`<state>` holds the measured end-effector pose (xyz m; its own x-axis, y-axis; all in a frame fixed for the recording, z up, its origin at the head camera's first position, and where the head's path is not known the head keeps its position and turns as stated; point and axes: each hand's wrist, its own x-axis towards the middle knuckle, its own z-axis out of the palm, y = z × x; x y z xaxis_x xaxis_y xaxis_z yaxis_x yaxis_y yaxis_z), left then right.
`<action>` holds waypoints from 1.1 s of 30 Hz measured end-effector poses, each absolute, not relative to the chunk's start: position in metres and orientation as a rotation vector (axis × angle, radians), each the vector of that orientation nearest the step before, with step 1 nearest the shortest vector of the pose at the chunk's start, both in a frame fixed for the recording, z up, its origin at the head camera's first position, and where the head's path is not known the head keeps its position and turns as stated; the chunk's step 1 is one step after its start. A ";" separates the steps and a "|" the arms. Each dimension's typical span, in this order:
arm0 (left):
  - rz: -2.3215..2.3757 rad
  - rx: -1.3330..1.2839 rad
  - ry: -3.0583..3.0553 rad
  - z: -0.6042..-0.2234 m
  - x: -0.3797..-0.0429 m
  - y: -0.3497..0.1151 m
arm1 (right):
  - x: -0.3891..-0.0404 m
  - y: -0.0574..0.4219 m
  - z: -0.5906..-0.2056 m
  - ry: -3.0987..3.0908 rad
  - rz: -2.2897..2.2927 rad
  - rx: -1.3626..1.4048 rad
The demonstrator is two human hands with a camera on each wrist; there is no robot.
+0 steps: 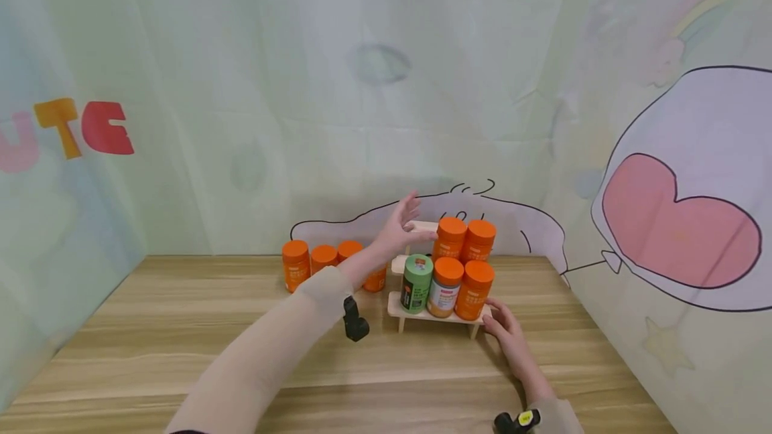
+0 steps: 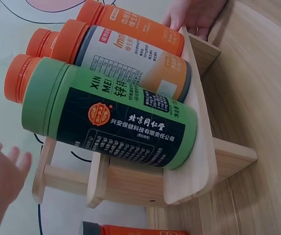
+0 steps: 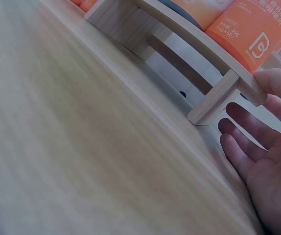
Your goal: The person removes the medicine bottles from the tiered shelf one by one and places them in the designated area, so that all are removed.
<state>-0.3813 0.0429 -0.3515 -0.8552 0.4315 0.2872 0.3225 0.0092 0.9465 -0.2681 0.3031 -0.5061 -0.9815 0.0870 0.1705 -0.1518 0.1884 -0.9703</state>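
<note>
A small tiered wooden shelf (image 1: pixel 443 317) stands on the table. Its front tier bears a green-lidded dark supplement jar (image 1: pixel 417 284), a white-and-orange jar (image 1: pixel 444 288) and an orange jar (image 1: pixel 474 292). Behind these are two more orange-lidded jars (image 1: pixel 451 238). My left hand (image 1: pixel 403 225) is spread over the shelf's back left, holding nothing, thumb close to the nearer rear jar. My right hand (image 1: pixel 508 335) is at the front board's right end. In the right wrist view, thumb and forefinger pinch that end, while the other fingers (image 3: pixel 248 139) are loosely bent beside the leg.
Several orange jars (image 1: pixel 296 265) stand in a row on the wooden table (image 1: pixel 181 327), left of the shelf, partly behind my left forearm. A printed cloth backdrop (image 1: pixel 211 153) rises behind the table and along its sides.
</note>
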 end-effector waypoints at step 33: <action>1.474 0.781 2.288 -0.346 -0.392 0.078 | -0.269 0.302 -0.505 -2.243 1.917 0.069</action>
